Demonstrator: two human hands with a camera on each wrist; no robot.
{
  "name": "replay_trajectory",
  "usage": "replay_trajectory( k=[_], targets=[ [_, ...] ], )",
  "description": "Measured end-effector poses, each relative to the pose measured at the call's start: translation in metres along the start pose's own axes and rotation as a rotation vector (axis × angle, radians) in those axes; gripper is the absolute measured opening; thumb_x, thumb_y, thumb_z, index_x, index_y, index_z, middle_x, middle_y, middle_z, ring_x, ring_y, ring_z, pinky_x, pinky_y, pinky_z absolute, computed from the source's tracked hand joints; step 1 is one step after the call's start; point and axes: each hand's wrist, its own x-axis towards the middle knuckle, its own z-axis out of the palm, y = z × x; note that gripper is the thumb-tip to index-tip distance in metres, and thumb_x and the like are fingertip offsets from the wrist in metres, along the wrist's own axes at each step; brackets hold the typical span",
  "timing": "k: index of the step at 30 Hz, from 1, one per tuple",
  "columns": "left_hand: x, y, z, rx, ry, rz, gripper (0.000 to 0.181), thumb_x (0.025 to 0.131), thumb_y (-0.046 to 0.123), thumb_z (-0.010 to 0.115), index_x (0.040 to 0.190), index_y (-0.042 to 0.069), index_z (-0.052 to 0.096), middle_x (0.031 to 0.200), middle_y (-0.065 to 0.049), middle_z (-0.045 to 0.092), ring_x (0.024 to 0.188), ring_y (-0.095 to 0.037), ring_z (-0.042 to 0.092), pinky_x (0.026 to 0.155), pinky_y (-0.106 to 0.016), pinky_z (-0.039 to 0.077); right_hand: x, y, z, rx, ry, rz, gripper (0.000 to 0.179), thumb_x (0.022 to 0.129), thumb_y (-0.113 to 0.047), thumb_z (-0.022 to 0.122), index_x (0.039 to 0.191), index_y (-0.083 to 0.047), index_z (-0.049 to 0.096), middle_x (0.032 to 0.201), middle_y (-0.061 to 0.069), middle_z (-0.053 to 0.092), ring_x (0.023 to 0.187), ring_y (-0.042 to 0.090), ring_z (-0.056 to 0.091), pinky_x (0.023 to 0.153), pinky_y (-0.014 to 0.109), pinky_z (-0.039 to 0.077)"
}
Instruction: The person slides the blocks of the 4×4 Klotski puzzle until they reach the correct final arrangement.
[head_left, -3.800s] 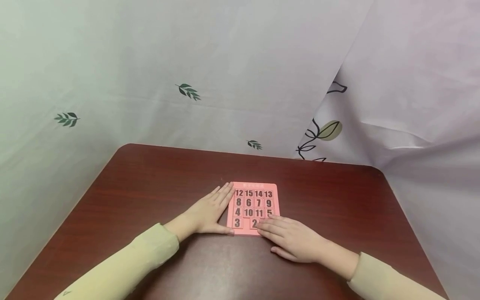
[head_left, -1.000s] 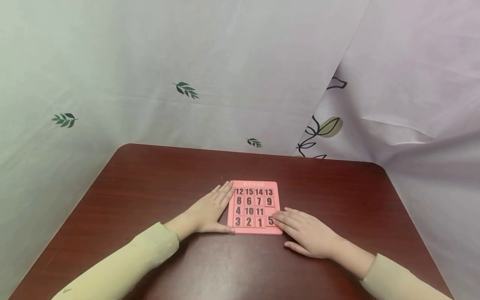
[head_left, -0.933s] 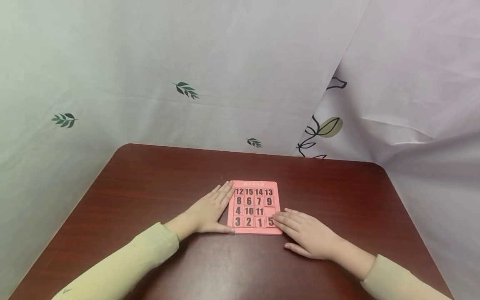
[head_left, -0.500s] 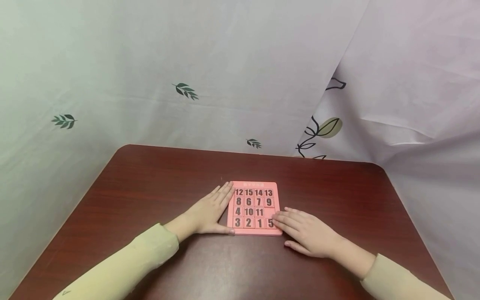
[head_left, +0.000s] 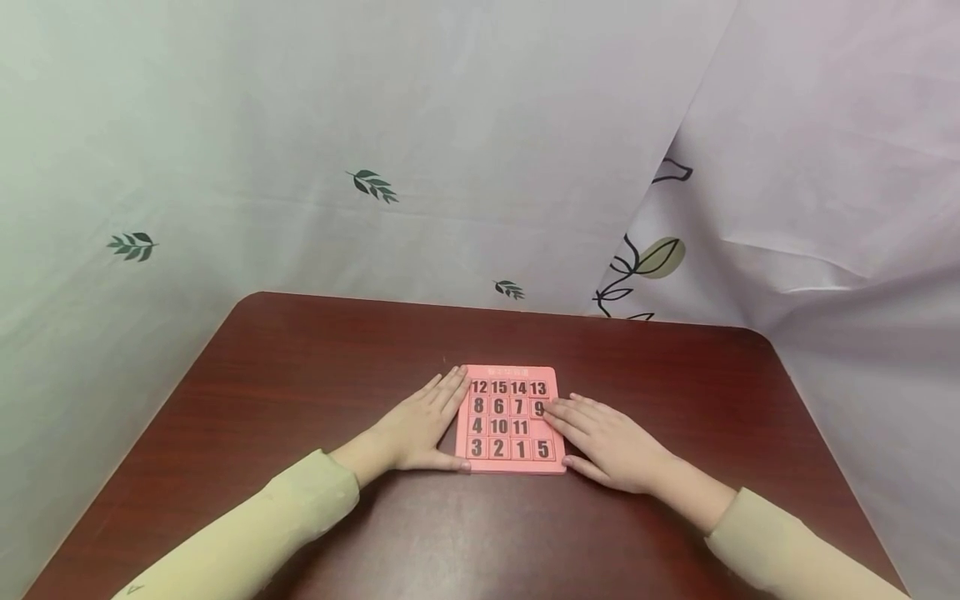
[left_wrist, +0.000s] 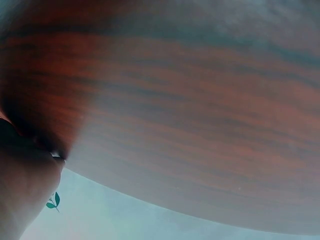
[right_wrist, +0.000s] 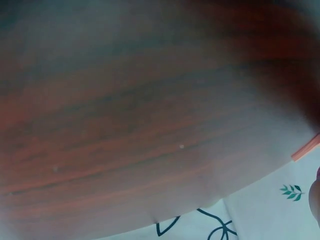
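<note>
On the table (head_left: 337,350), the spread left hand (head_left: 420,423) touched a pink number board (head_left: 517,467), the straight-fingered right hand (head_left: 606,442) its 9 tile (head_left: 537,409); the board's long axis pointed forward.

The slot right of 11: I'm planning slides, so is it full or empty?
Empty: the slot shows bare pink, with no tile between tile 9 above and tile 5 below.

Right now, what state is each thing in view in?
Pink number puzzle: flat on the table, one gap at third row's right end
Tile 5: uncovered, bottom-right corner
Left hand: fingers straight, touching the puzzle's left edge
Right hand: fingers extended, partly covering tile 9
Cloth: hanging, creased
</note>
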Motion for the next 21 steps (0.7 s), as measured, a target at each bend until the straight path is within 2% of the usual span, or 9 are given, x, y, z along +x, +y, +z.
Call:
replay_trajectory(
  k=[8, 11, 17, 21],
  targets=[
    [-0.0007, -0.0005, -0.0016, 0.006, 0.005, -0.002, 0.129, 0.086, 0.085, 0.059, 0.167, -0.006, 0.016, 0.177, -0.025, 0.011, 0.166, -0.036, 0.015, 0.136, -0.047, 0.021, -0.0065, -0.0038, -0.0002, 0.001, 0.024, -0.028, 0.062, 0.105, -0.049, 0.060, 0.152, -0.009, 0.057, 0.158, 0.007, 0.058, 0.146, 0.030, 0.056, 0.119, 0.048, 0.049],
    [-0.0010, -0.0004, -0.0022, 0.007, 0.006, -0.002, 0.129, 0.086, 0.085, 0.059, 0.167, -0.006, 0.016, 0.177, -0.026, 0.011, 0.166, -0.036, 0.015, 0.136, -0.047, 0.021, -0.0050, -0.0025, -0.0004, 0.007, 0.021, -0.017, 0.063, 0.105, -0.048, 0.061, 0.154, -0.009, 0.056, 0.160, 0.007, 0.056, 0.148, 0.029, 0.055, 0.120, 0.048, 0.048],
    [-0.0009, -0.0002, -0.0012, 0.010, 0.008, 0.002, 0.128, 0.087, 0.085, 0.059, 0.167, -0.006, 0.017, 0.177, -0.026, 0.011, 0.166, -0.036, 0.015, 0.136, -0.047, 0.021, -0.0003, 0.0007, -0.0003, 0.019, -0.035, 0.038, 0.069, 0.102, -0.047, 0.066, 0.157, -0.008, 0.052, 0.166, 0.008, 0.049, 0.153, 0.026, 0.048, 0.123, 0.047, 0.044],
    [-0.0008, 0.0003, -0.0011, 0.009, 0.003, 0.003, 0.128, 0.087, 0.085, 0.058, 0.167, -0.006, 0.017, 0.177, -0.025, 0.010, 0.166, -0.036, 0.015, 0.136, -0.047, 0.021, -0.0016, 0.0008, 0.0003, 0.032, -0.039, 0.028, 0.070, 0.102, -0.049, 0.065, 0.157, -0.007, 0.052, 0.166, 0.008, 0.050, 0.153, 0.026, 0.049, 0.123, 0.047, 0.044]
  ],
)
